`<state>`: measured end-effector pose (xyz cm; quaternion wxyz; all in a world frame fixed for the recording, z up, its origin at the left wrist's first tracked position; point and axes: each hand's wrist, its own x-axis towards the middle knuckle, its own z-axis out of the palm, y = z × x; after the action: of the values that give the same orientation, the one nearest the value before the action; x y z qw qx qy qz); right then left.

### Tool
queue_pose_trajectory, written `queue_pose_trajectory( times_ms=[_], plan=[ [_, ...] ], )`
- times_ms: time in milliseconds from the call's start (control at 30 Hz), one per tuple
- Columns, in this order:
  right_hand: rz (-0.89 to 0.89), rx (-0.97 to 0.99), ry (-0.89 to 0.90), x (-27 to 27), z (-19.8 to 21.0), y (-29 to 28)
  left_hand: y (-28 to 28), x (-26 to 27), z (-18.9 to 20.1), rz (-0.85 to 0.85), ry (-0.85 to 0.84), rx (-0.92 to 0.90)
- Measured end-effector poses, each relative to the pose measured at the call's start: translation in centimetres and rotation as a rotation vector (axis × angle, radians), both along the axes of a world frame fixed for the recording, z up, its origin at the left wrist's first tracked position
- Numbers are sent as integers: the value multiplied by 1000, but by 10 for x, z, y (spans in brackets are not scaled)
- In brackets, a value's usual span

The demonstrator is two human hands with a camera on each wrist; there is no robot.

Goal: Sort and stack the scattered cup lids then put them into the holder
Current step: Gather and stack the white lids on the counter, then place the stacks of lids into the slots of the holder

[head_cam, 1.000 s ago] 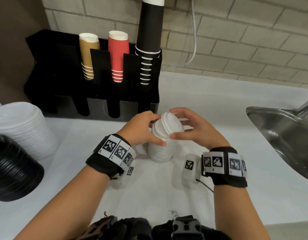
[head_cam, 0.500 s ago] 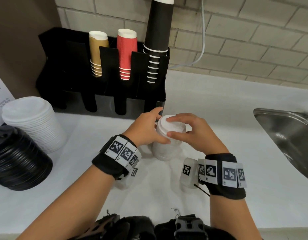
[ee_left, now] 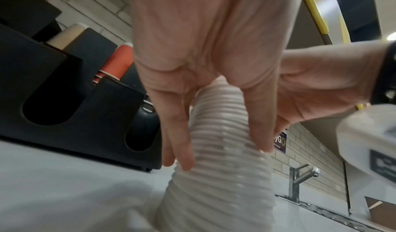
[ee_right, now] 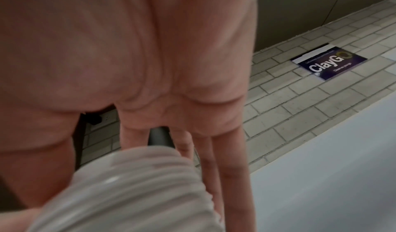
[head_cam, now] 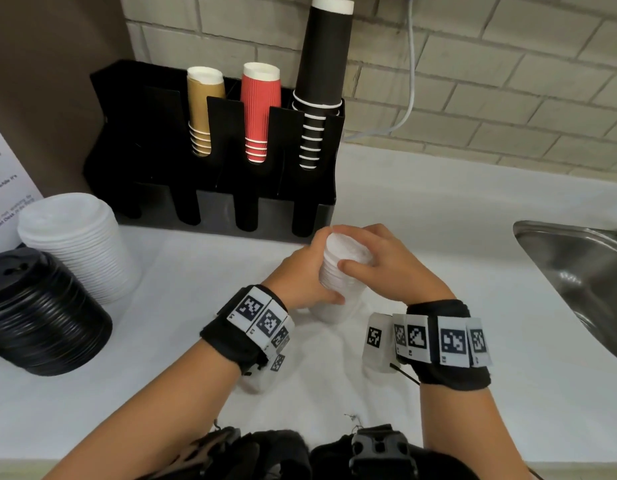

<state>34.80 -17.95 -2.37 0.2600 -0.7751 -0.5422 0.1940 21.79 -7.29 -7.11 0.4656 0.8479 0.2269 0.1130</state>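
A tall stack of small white lids [head_cam: 339,289] stands on the white counter in front of the black holder [head_cam: 213,202]. My left hand [head_cam: 322,271] grips the stack's left side, fingers behind and thumb in front. My right hand [head_cam: 355,252] holds its top from the right, thumb on the front rim. In the left wrist view the ribbed lid stack [ee_left: 216,176] rises between my left fingers [ee_left: 182,142], with the right hand [ee_left: 321,91] beyond it. The right wrist view shows the stack's top [ee_right: 133,184] under my right fingers [ee_right: 216,167].
The holder carries brown cups [head_cam: 205,109], red cups [head_cam: 258,109] and a tall black cup stack [head_cam: 321,81]; its lower slots [ee_left: 49,110] look dark. A big white lid stack [head_cam: 78,244] and black lid stack [head_cam: 40,313] stand left. A steel sink [head_cam: 577,278] lies right.
The tilted top lid has been pressed down flat onto the stack. Both hands have closed in more tightly around the stack's upper part.
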Motion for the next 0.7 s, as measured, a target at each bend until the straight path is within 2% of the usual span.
queue_pose_trajectory(
  times_ms=[367,467,567,700],
  plan=[
    [-4,-146,-40,24,21,41,20,25,3,127,7,-48],
    [36,-206,-91,26,27,44,32,9,9,137,18,-23],
    [86,-269,-129,28,33,43,44,-17,14,231,-28,5],
    [105,-323,-150,27,36,46,53,-50,17,320,-71,-88]
  ],
)
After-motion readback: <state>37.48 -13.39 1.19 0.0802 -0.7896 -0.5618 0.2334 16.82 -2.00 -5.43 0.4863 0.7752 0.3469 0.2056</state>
